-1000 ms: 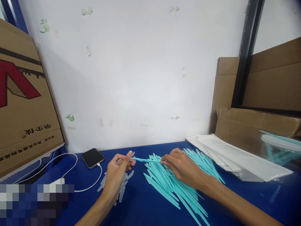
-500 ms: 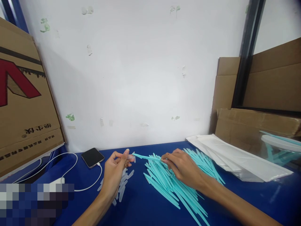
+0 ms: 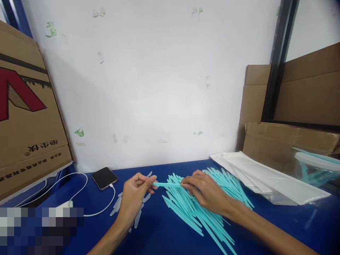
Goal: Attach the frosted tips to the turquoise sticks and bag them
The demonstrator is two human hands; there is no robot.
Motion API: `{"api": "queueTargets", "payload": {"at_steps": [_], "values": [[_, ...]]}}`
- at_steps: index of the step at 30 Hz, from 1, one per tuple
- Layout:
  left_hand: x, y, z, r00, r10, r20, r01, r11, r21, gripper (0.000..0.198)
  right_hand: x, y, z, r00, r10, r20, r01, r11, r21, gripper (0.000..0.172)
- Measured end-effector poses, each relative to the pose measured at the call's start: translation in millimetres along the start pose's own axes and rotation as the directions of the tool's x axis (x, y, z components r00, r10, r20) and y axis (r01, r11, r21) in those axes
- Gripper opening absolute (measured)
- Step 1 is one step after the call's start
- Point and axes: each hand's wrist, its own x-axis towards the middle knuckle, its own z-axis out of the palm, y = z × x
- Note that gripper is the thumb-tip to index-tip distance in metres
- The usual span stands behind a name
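Note:
A slim turquoise stick that looks like an eyebrow razor (image 3: 168,185) is stretched level between my two hands. My left hand (image 3: 138,186) pinches its left end between thumb and fingers; the clear plastic cap held there is mostly covered by the fingertips. On the razor's right end, the fingers of my right hand (image 3: 203,187) are closed. Beneath and around my right hand spreads a heap of turquoise razors (image 3: 186,209). Several loose translucent caps (image 3: 138,216) lie beside and behind my left wrist.
A phone (image 3: 105,177) on a white charging cable (image 3: 113,198) lies at left on the blue table (image 3: 154,233). White plastic bags (image 3: 276,173) lie at right, near a clear bag of turquoise pieces (image 3: 316,170). Cardboard boxes (image 3: 29,141) flank both sides, before a white wall (image 3: 159,88).
My left hand has moved slightly right and down, closing over the razor's left end. The razor now lies level instead of slanting, and the cap in my left fingers is less visible.

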Motion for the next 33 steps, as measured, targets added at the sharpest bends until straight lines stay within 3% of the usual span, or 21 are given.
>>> {"api": "queueTargets", "payload": {"at_steps": [8, 12, 15, 17, 21, 24, 28, 33], "values": [[-5, -1, 8.0, 0.998, 0.025, 0.055, -0.027, 0.999, 0.026, 0.034, -1, -9, 1, 0.999, 0.03, 0.02, -0.03, 0.999, -0.031, 0.028], [-17, -8, 19.2, 0.964, 0.167, 0.209, -0.212, 0.952, 0.219, 0.026, 0, -17, 3, 0.995, -0.001, 0.1, 0.011, 0.995, -0.1, 0.03], [-21, -11, 18.3, 0.909, 0.288, 0.303, -0.41, 0.752, 0.516, 0.027, 2, -11, 1, 0.997, 0.071, 0.012, -0.067, 0.976, -0.207, 0.032], [-17, -15, 11.4, 0.892, 0.327, 0.312, -0.45, 0.585, 0.674, 0.035, 3, -1, -6, 0.978, 0.191, -0.078, -0.206, 0.929, -0.306, 0.033], [-1, -30, -6.7, 0.886, 0.286, 0.366, -0.436, 0.239, 0.868, 0.041, 5, 24, -22, 0.868, 0.483, -0.118, -0.465, 0.705, -0.535, 0.036], [4, -35, -12.1, 0.926, 0.199, 0.321, -0.336, 0.049, 0.941, 0.042, 2, 41, -28, 0.779, 0.621, -0.09, -0.522, 0.561, -0.643, 0.033], [0, -26, -7.0, 0.944, 0.155, 0.29, -0.286, -0.054, 0.957, 0.033, -4, 52, -26, 0.745, 0.665, -0.058, -0.531, 0.538, -0.655, 0.02], [-4, -17, -3.5, 0.945, 0.095, 0.314, -0.309, -0.063, 0.949, 0.026, -2, 48, -22, 0.809, 0.588, 0.005, -0.462, 0.642, -0.612, 0.022]]}}
